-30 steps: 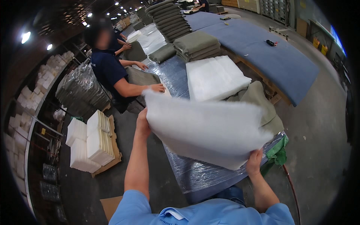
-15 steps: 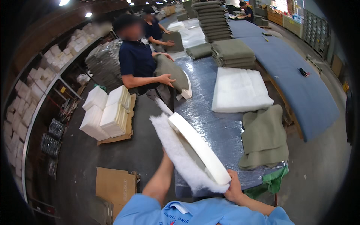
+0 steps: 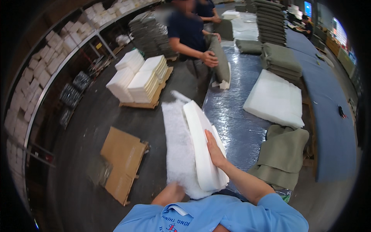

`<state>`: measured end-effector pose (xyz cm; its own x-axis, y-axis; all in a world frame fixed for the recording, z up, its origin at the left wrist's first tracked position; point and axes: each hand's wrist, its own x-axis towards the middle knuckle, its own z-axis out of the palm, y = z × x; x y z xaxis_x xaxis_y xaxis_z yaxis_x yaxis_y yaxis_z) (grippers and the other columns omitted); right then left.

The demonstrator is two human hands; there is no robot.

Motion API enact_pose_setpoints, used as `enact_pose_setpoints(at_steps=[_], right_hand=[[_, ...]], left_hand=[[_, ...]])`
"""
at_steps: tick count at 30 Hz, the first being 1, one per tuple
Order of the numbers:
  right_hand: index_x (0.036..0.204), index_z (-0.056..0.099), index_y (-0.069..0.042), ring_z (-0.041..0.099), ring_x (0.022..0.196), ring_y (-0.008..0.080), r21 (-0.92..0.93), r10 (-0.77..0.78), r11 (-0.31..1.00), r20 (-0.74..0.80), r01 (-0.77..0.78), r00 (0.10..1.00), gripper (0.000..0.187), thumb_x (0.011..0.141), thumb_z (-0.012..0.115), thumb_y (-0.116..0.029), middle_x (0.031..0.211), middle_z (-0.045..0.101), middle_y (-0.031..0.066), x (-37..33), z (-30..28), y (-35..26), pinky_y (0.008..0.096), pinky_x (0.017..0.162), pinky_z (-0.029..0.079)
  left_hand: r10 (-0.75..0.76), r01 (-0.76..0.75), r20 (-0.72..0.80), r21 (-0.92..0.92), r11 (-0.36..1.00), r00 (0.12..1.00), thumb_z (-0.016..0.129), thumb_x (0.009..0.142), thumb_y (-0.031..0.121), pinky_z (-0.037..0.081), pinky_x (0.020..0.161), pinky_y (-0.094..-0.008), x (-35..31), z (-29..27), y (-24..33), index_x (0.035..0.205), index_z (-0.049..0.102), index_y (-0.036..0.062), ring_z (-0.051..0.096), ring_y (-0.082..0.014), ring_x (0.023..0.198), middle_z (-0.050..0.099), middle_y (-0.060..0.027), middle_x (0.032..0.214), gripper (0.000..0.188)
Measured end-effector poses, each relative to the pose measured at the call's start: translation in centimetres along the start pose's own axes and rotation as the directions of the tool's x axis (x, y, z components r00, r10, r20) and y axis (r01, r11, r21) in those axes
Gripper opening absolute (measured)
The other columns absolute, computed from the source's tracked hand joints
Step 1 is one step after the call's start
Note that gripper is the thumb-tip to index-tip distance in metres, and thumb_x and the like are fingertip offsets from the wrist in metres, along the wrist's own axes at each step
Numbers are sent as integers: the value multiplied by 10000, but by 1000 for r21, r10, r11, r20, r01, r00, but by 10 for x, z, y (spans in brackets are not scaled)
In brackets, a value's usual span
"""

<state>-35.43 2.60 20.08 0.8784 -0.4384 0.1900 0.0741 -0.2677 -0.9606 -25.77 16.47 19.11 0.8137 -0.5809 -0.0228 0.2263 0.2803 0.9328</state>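
Note:
A white foam cushion pad point(image 3: 195, 143) stands on its edge in front of me, at the near left edge of the table. Fluffy white batting point(image 3: 177, 139) lies against its left side and hangs past the table's edge. My right hand point(image 3: 215, 149) rests flat on the pad's right face, fingers stretched out. By the batting's lower end is my left hand point(image 3: 176, 190), smeared by motion, so its fingers do not show clearly.
The table point(image 3: 235, 112) has a shiny plastic cover. On its right lie white batting sheets point(image 3: 276, 98) and grey-green fabric covers point(image 3: 284, 150). A co-worker point(image 3: 189, 34) handles a grey-green cushion point(image 3: 220, 58) ahead. Foam stacks point(image 3: 145, 79) and cardboard point(image 3: 123, 158) sit on the left floor.
My right hand has gone from the pad's lower corner to its right face. The left hand has come down to the batting's near end. The pad has turned more upright, and the view has shifted left.

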Motion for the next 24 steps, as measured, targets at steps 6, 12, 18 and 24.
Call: enact_pose_setpoints(at_steps=[6,12,18,24], right_hand=[[1672,206,-19,113,1622,388,-56,-11,998,0,11,1000,717,1143,181,-502,1722,194,261,-1,15,0,437,1315,100],[1668,228,-21,242,1587,334,361,106,928,-14,-93,994,691,1151,264,-478,1706,270,207,-1,25,26,409,1299,194],[1553,495,-46,488,1421,236,599,336,659,306,-455,891,668,1141,327,-543,1518,555,146,21,-5,45,405,1172,395],[1428,566,82,568,1329,327,201,450,848,213,-490,867,891,1023,459,-704,1439,601,238,99,-20,-42,462,1080,445]], left_hand=[[236,-242,57,265,933,970,456,1101,463,267,1275,-491,18,11,14,1634,329,25,294,-394,1568,190,-221,1735,702],[232,-408,338,803,434,912,534,1068,376,224,1288,-519,32,40,51,1637,321,26,273,-440,1566,163,-231,1738,701],[64,-287,281,950,124,958,667,980,295,290,1261,-490,29,51,81,1649,326,77,290,-451,1545,167,-233,1736,782],[3,-211,211,977,35,978,707,940,331,299,1254,-510,26,40,91,1657,318,99,307,-486,1532,185,-238,1730,848]])
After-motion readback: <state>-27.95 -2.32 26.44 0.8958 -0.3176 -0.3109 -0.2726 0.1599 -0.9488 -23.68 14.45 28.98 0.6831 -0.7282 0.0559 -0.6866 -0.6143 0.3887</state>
